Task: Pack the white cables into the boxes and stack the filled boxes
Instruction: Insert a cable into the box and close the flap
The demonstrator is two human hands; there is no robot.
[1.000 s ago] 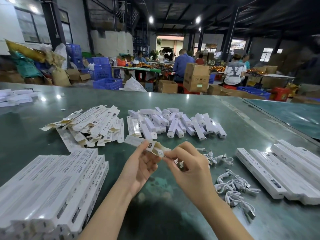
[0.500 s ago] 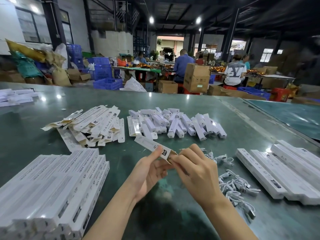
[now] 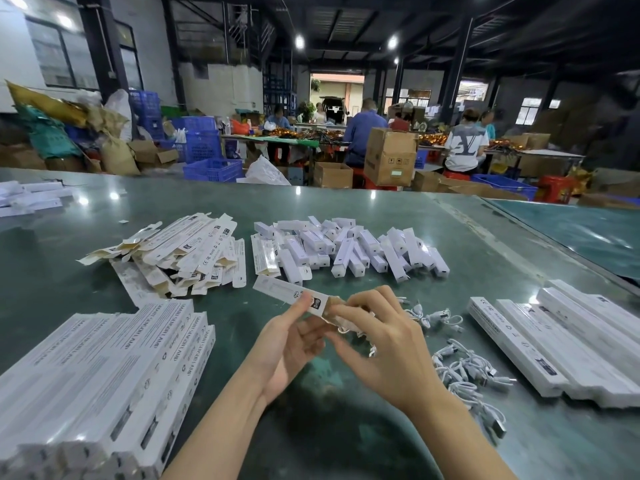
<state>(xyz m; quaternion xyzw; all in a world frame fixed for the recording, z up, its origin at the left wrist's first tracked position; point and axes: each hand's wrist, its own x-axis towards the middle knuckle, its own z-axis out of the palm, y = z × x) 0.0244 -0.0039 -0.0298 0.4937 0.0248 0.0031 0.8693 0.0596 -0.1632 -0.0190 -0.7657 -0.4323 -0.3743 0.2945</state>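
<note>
A long white box (image 3: pixel 282 291) hangs above the green table (image 3: pixel 485 258), tilted up to the left. My left hand (image 3: pixel 289 337) pinches it near its open right end. My right hand (image 3: pixel 384 344) pinches the brown flap at that end, fingers curled over it. A bit of white cable shows under the right fingers. Loose white cables (image 3: pixel 464 368) lie in a heap to the right of my hands. A stack of filled boxes (image 3: pixel 104 375) lies at the front left, and another row of boxes (image 3: pixel 561 341) at the right.
A pile of flat, unfolded boxes (image 3: pixel 183 251) lies at the middle left. Several small white devices (image 3: pixel 349 251) are heaped beyond my hands. More white boxes (image 3: pixel 27 199) sit at the far left edge. People work at tables amid cartons and blue crates behind.
The box has risen and turned flatter, pointing up-left. My right hand moved from the cable end onto the box's open flap, and both hands shifted slightly right.
</note>
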